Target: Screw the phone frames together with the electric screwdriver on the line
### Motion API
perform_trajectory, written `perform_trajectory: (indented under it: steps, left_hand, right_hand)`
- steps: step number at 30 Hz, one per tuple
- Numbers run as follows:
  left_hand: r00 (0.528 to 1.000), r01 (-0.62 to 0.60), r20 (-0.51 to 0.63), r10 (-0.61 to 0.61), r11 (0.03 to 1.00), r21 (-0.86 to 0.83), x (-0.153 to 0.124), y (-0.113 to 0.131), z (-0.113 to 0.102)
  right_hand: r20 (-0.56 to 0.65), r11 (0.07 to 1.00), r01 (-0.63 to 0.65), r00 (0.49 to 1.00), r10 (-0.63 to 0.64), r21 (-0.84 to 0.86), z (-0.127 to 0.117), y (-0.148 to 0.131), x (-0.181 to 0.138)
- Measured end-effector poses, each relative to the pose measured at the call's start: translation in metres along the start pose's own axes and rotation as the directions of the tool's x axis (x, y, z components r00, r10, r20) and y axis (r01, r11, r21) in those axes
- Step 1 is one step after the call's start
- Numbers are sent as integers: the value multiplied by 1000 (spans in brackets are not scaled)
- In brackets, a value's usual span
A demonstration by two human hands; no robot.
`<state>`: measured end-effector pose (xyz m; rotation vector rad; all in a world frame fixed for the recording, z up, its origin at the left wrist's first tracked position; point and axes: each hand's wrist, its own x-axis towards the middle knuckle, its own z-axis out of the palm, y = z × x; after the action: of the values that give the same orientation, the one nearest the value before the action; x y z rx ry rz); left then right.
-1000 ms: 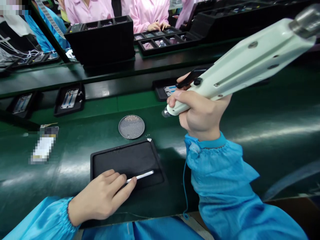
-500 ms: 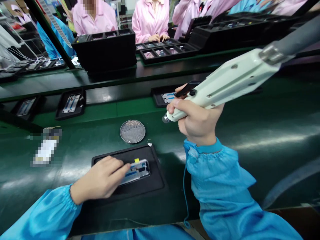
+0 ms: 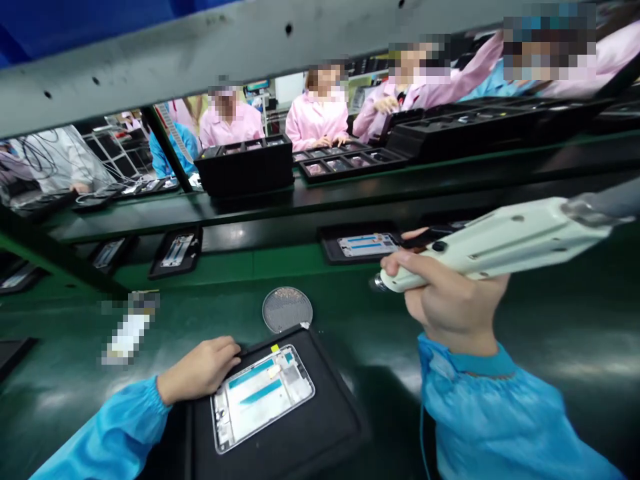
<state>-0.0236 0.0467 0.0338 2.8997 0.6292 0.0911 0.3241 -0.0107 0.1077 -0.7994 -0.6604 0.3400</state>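
Observation:
My right hand (image 3: 453, 300) is wrapped around a pale green electric screwdriver (image 3: 505, 237), whose metal tip points left above the bench. The fingers of my left hand (image 3: 203, 370) are curled on the far left rim of a black tray (image 3: 330, 413), beside a phone frame. That silver phone frame (image 3: 260, 400) lies in the tray with blue strips on its inside and a yellow tab at its far edge. Just beyond the tray is a round grey dish (image 3: 287, 310) with small screws in its far part; the tray's corner meets its near edge.
Black trays with phone frames stand along the far side of the bench, including one tray (image 3: 327, 247) behind the screwdriver. A blurred white item (image 3: 129, 333) lies at left. A grey metal beam (image 3: 240, 47) crosses overhead. Across the line, people in pink sit behind stacked black trays (image 3: 245, 170).
My left hand has come off the phone frame to the tray's rim. The tray has turned and moved against the dish. The view has tilted up; the screwdriver stays in my right hand.

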Motion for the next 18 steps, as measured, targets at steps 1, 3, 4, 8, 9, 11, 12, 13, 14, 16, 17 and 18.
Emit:
perform_trajectory:
  steps: [1, 3, 4, 8, 9, 11, 12, 13, 14, 16, 17, 18]
  left_hand:
    - [999, 39, -17, -39, 999, -15, 0, -4, -7]
    - [989, 132, -63, -134, 991, -30, 9, -19, -22]
    - [978, 186, -93, -188, 982, -30, 18, -29, -29]
    - [886, 420, -212, -412, 908, -7, 82, -77, -50]
    - [856, 474, -233, -461, 881, -2, 101, -88, -54]
    - [803, 559, -250, -540, 829, 7, 136, -105, -59]
    - [784, 589, -247, -569, 808, 11, 151, -111, -60]
    - [771, 611, -238, -590, 792, 15, 163, -114, -61]
    - [764, 624, -225, -604, 781, 21, 173, -115, -61]
    - [767, 629, -197, -611, 777, 37, 188, -112, -60]
    - [774, 623, -187, -605, 781, 49, 193, -107, -60]
    - [784, 612, -180, -594, 789, 62, 198, -100, -59]
  right_hand:
    - [-8, 1000, 1, 1000, -1, -2, -1, 0, 2]
    - [-36, 1000, 1, 999, -1, -7, -4, 0, 7]
    - [-53, 1000, -7, 999, 6, -12, -6, 1, 8]
    - [-97, 997, -60, 994, 55, -47, -10, 5, 13]
    - [-103, 996, -67, 993, 61, -60, -11, 6, 14]
    - [-106, 994, -71, 992, 62, -88, -13, 8, 14]
    - [-102, 992, -73, 993, 62, -103, -14, 9, 14]
    - [-96, 990, -76, 993, 65, -117, -15, 11, 14]
    - [-92, 988, -81, 993, 70, -129, -16, 12, 15]
    - [-93, 983, -96, 992, 82, -157, -21, 16, 17]
    - [-101, 979, -104, 991, 88, -176, -24, 18, 18]
    - [-116, 972, -117, 989, 95, -205, -28, 20, 19]
